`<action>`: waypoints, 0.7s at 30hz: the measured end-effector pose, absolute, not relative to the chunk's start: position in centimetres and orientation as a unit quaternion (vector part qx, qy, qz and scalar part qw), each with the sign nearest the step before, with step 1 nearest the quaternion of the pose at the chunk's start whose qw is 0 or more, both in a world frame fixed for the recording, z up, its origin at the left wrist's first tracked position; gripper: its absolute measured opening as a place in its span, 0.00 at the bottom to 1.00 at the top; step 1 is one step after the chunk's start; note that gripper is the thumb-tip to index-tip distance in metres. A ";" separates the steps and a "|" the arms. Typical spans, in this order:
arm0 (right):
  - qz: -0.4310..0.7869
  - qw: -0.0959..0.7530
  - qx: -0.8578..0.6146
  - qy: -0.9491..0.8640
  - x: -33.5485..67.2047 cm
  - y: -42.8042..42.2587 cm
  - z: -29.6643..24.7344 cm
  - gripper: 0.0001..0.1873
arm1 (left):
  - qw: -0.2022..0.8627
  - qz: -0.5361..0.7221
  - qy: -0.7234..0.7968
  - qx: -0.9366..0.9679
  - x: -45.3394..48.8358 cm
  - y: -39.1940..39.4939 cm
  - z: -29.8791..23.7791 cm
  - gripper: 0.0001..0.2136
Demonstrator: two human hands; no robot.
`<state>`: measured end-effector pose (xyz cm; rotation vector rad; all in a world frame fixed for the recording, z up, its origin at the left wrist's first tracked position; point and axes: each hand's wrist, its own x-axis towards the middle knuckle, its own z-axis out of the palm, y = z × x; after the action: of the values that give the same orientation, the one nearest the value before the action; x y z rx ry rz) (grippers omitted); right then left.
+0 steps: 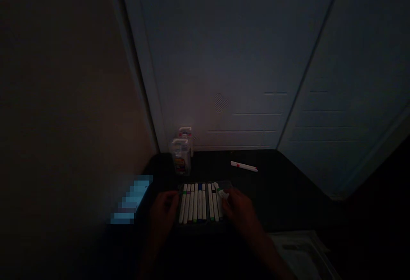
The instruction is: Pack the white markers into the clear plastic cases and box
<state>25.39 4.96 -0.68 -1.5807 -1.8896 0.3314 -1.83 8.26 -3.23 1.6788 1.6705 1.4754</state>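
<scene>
A shallow marker case (207, 219) lies on the dark table in front of me, with several white markers (195, 203) side by side in it. Their bands show green, purple, blue and black. At the case's left edge, my left hand (162, 212) is closed with thumb and forefinger gripping the rim. My right hand (241, 208) pinches a white marker with a green band (220, 191) over the right part of the case. That marker is tilted, its upper end leaning left. The dim light hides parts of both hands.
Two white markers with red bands (244, 166) lie beyond the case to the right. Clear plastic packages (181, 158) stand at the back left against the white wall (224, 58). A pixelated bright screen (133, 201) is at left. A pale transparent tray (301, 254) sits at lower right.
</scene>
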 end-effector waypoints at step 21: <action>0.120 0.240 -0.585 -0.765 27.1 5.3 0.5 0.21 | 0.178 0.537 0.583 0.583 -1.8 8.3 -3.3 0.21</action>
<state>27.08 5.28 0.53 -1.6013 -2.0952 0.3284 -1.82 8.28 -3.29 1.6482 1.6505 1.5201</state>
